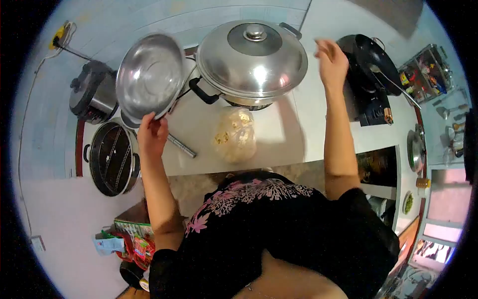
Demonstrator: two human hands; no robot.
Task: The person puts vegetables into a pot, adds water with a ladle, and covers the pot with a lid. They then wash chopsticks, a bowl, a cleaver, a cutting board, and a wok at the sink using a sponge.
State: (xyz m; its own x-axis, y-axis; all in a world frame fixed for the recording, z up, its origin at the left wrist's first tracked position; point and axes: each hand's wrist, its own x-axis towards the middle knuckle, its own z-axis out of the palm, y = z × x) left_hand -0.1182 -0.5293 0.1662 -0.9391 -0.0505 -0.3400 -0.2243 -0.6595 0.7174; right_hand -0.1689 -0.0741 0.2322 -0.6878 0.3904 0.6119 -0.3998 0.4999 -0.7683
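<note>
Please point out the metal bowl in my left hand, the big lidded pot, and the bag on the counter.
Metal bowl (150,75): head view, on its inner base.
Lidded pot (249,67): head view, on its lid's metal slope.
Bag (236,136): head view, on its bulging middle.

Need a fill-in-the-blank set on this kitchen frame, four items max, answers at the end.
1. The left hand holds the metal bowl, while the right hand seems to hold ____.
2. In this view, the wok sits to the ____ of the lidded pot.
3. The wok is coloured ____.
4. The plastic bag lies ____ the lidded pot and the person's shirt.

Missing words: nothing; right; black; between.
</note>
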